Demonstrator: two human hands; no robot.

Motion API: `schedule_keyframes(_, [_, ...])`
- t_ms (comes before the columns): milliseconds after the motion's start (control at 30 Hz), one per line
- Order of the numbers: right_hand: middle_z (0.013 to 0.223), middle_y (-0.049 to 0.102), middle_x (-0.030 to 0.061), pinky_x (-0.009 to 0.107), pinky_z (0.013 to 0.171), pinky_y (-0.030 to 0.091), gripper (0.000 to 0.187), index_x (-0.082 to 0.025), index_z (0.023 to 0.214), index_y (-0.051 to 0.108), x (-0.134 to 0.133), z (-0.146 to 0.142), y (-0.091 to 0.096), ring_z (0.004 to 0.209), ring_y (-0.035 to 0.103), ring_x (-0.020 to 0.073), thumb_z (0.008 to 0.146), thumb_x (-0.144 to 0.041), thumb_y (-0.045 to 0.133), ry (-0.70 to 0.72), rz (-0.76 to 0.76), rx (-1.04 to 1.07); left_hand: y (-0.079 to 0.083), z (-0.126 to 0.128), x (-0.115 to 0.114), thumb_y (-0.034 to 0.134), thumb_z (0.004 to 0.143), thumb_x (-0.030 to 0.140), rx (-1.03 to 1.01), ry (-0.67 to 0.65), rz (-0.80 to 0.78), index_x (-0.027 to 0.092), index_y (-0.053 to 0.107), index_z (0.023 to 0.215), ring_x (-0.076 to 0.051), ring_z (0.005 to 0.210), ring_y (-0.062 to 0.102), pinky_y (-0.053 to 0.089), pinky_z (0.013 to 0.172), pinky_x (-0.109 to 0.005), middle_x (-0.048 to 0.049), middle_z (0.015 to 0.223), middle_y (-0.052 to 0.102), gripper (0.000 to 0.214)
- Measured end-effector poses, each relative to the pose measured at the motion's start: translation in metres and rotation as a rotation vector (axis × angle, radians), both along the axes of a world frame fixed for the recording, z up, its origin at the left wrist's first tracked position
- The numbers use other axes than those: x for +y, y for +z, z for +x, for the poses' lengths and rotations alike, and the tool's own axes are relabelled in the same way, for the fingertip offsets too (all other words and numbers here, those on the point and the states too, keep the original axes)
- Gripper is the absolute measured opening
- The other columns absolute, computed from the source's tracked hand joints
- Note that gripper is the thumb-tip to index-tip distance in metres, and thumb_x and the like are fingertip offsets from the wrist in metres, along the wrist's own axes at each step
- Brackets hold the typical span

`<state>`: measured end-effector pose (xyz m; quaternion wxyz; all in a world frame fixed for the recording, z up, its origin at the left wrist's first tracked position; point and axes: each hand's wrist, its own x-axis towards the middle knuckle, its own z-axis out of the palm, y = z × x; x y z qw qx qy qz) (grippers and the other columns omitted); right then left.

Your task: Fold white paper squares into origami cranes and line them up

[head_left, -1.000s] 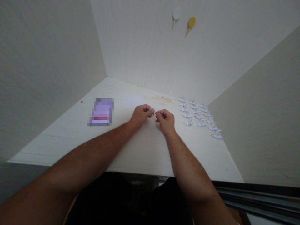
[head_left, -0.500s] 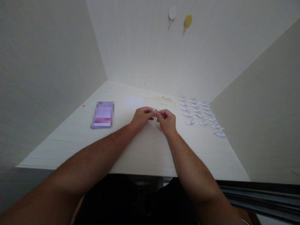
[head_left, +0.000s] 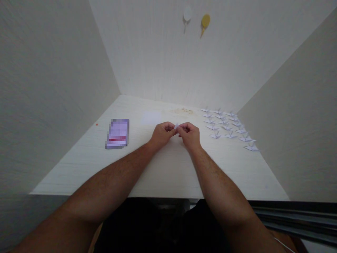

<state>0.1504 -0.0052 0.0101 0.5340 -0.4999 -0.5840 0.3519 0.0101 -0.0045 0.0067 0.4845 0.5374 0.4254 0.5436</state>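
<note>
Pinched between my two hands over the middle of the table is a small piece of folded white paper [head_left: 176,125]. My left hand [head_left: 163,134] grips it from the left with thumb and fingertips. From the right, my right hand [head_left: 190,134] closes thumb and forefinger on it. The fingers cover most of the paper, so its folded shape cannot be made out. To the right of my hands, several white paper cranes [head_left: 215,135] stand in rows on the white table [head_left: 168,168].
A pale flat sheet of paper [head_left: 151,117] lies behind my left hand. On the left is a blurred purple packet [head_left: 118,133], with a small red dot [head_left: 97,124] beyond it. White and yellow round hooks [head_left: 205,21] are on the back wall. Walls enclose both sides.
The view has shifted slightly. My fingers have moved on the folded paper; my left fingers are more curled, and a pale tip of paper now points up between the hands.
</note>
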Motion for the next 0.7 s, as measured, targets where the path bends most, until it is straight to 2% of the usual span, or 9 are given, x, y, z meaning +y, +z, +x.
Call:
schedule_keyframes(267, [0.056, 0.061, -0.0025, 0.024, 0.051, 0.041, 0.011, -0.018, 0.067, 0.065, -0.0003, 0.0027, 0.0053, 0.052, 0.052, 0.0107, 0.070, -0.029, 0.067, 0.035, 0.029, 0.019, -0.0017, -0.0003, -0.0029, 0.081, 0.065, 0.039, 0.046, -0.008, 0.057, 0.016, 0.064, 0.069, -0.011, 0.056, 0.057, 0.044, 0.054, -0.024, -0.0018, 0.064, 0.067, 0.029])
schedule_keyframes(367, [0.057, 0.061, -0.0022, 0.025, 0.052, 0.043, 0.013, -0.018, 0.068, 0.065, 0.0012, 0.0026, 0.0039, 0.051, 0.052, 0.0103, 0.071, -0.030, 0.067, 0.040, 0.022, 0.041, -0.0014, -0.0016, -0.0030, 0.080, 0.066, 0.038, 0.027, -0.037, 0.039, 0.016, 0.065, 0.072, -0.011, 0.051, 0.057, 0.044, 0.050, -0.023, -0.0006, 0.059, 0.065, 0.027])
schedule_keyframes(433, [0.059, 0.060, -0.0027, 0.025, 0.052, 0.044, 0.015, -0.018, 0.072, 0.066, 0.0025, 0.0020, 0.0027, 0.052, 0.051, 0.0102, 0.072, -0.033, 0.068, 0.022, 0.018, 0.058, -0.0012, -0.0019, -0.0029, 0.080, 0.067, 0.036, 0.008, -0.011, 0.030, 0.016, 0.068, 0.076, -0.011, 0.050, 0.057, 0.045, 0.049, -0.024, 0.0001, 0.056, 0.064, 0.025])
schedule_keyframes(567, [0.062, 0.059, -0.0046, 0.023, 0.047, 0.043, 0.027, -0.020, 0.084, 0.063, 0.0036, 0.0008, 0.0023, 0.051, 0.052, 0.0102, 0.067, -0.038, 0.074, -0.024, -0.007, 0.151, -0.0011, -0.0023, -0.0025, 0.081, 0.066, 0.032, -0.021, 0.114, 0.035, 0.016, 0.072, 0.081, -0.014, 0.058, 0.065, 0.053, 0.059, -0.028, -0.0025, 0.065, 0.071, 0.024])
schedule_keyframes(700, [0.055, 0.057, -0.0031, 0.024, 0.046, 0.044, 0.026, -0.020, 0.069, 0.057, 0.0014, -0.0002, 0.0045, 0.047, 0.052, 0.0101, 0.073, -0.042, 0.068, 0.052, -0.116, 0.228, -0.0011, -0.0042, -0.0018, 0.083, 0.063, 0.028, -0.042, 0.181, 0.047, 0.017, 0.074, 0.084, -0.019, 0.076, 0.072, 0.058, 0.076, -0.034, -0.0052, 0.081, 0.076, 0.025])
